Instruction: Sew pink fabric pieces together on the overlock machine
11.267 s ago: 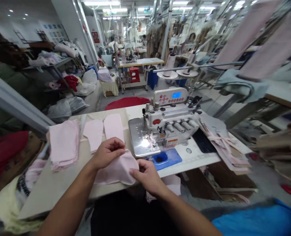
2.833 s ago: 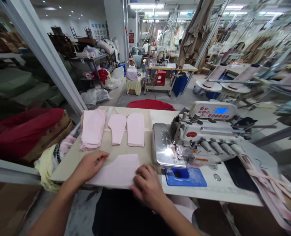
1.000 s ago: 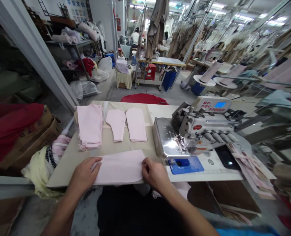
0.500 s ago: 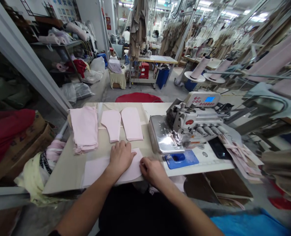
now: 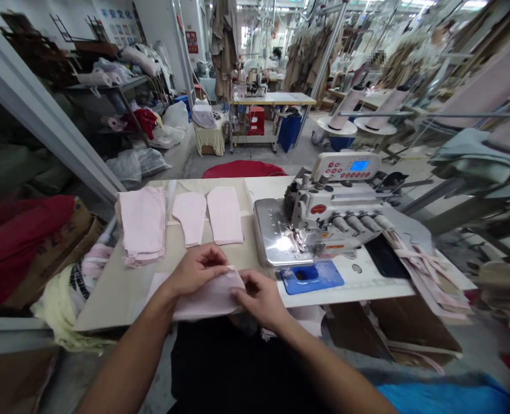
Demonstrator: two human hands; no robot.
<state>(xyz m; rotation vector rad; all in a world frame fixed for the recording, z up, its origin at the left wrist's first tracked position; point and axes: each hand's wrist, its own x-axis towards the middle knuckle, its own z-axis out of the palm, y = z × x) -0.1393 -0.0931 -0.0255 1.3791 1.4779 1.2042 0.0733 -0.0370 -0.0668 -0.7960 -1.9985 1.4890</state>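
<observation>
A pale pink fabric piece (image 5: pixel 207 296) lies at the table's front edge, its far edge lifted between my hands. My left hand (image 5: pixel 200 267) pinches that raised edge with thumb and fingers. At the piece's right end, my right hand (image 5: pixel 257 293) grips the fabric, fingers bent. Beyond them two cut pink pieces, one curved (image 5: pixel 191 215) and one broader (image 5: pixel 225 215), lie flat side by side. A folded stack of pink pieces (image 5: pixel 142 224) rests to their left. The overlock sewing machine (image 5: pixel 336 213) stands to the right of my hands.
A blue plate (image 5: pixel 313 277) sits before the machine, with a dark phone (image 5: pixel 386 256) and pink strips (image 5: pixel 427 264) farther right. Thread cones (image 5: pixel 345 109) stand behind. A cardboard box (image 5: pixel 414 328) is below the table, a red round surface (image 5: pixel 244 168) beyond it.
My left hand has gone from lying flat on the fabric to pinching its edge, which is now raised. My right hand has closed on the fabric's right end. The view has shifted slightly.
</observation>
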